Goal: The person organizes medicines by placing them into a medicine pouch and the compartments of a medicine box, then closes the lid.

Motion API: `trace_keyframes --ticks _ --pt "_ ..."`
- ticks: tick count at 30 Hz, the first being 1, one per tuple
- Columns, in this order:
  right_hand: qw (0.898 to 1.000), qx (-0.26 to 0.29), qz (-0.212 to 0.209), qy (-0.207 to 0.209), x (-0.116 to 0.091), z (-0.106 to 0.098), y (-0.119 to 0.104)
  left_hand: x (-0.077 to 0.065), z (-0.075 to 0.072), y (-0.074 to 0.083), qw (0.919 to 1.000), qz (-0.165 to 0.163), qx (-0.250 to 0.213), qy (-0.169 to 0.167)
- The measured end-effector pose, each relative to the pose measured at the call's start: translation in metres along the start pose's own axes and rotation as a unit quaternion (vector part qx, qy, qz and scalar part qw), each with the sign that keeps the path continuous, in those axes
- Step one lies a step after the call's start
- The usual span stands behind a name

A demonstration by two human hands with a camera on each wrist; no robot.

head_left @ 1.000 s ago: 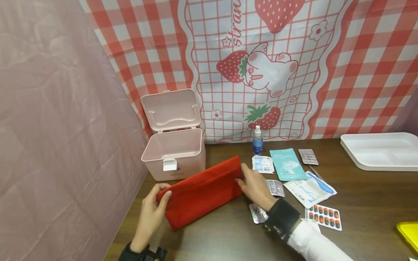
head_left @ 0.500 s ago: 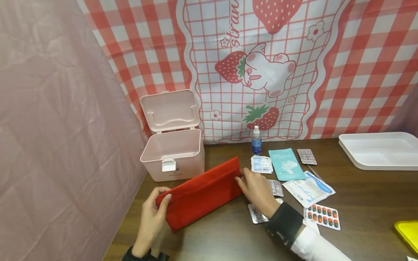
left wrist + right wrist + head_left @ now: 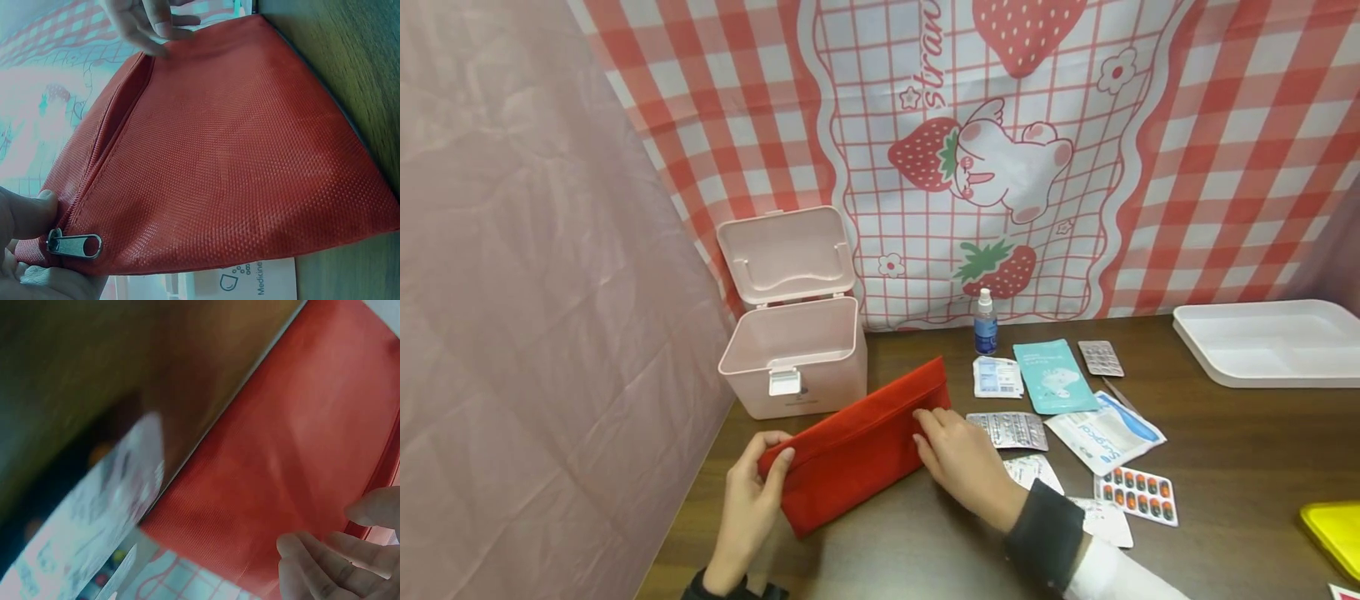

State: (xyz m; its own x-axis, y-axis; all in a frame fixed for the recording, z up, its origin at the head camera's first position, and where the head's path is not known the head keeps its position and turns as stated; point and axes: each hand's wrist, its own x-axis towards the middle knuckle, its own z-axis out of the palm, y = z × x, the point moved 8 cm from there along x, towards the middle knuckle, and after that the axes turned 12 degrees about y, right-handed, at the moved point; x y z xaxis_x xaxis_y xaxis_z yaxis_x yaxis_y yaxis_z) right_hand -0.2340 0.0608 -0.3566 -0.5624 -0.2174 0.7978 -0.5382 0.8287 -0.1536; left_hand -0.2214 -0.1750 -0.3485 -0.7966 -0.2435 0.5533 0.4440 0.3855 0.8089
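Note:
A red fabric zip pouch (image 3: 857,467) stands tilted on its long edge on the table. My left hand (image 3: 752,492) pinches its upper left corner, thumb in front. In the left wrist view the metal zip pull (image 3: 76,245) lies beside that thumb, and the zip line gapes slightly further along. My right hand (image 3: 970,462) is at the pouch's right part, fingers loosely bent by the zip. The right wrist view shows its thumb and fingertips (image 3: 289,545) apart, close over the red cloth, with nothing between them.
Behind the pouch stands a pink medicine box (image 3: 805,392), lid up. On the right lie several blister packs (image 3: 1009,430), a teal packet (image 3: 1054,377), a surgical packet (image 3: 1105,433) and a spray bottle (image 3: 986,325). Farther right are a white tray (image 3: 1262,377) and a yellow object (image 3: 1333,533).
My right hand has left the pouch's right end and moved left along its front, uncovering blister packs. The left hand keeps its pinch, and the pouch has hardly moved.

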Motion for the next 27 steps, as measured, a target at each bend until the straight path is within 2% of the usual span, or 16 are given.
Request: trace_keyframes --ticks 6,9,20,27 --pt "0.998 0.003 -0.063 -0.004 -0.003 0.007 -0.022 -0.001 0.001 -0.001 1.0 0.003 0.004 -0.001" --pt "0.997 -0.001 -0.079 -0.007 -0.006 0.01 -0.028 -0.001 0.0 -0.001 1.0 0.002 0.005 -0.001" --pt "0.997 -0.018 -0.068 -0.042 -0.01 0.023 -0.034 -0.002 0.001 -0.001 0.9999 0.009 0.0 -0.012" --pt "0.997 -0.018 -0.079 -0.014 -0.005 0.019 -0.037 -0.001 0.002 0.0 0.9997 0.017 0.004 -0.017"
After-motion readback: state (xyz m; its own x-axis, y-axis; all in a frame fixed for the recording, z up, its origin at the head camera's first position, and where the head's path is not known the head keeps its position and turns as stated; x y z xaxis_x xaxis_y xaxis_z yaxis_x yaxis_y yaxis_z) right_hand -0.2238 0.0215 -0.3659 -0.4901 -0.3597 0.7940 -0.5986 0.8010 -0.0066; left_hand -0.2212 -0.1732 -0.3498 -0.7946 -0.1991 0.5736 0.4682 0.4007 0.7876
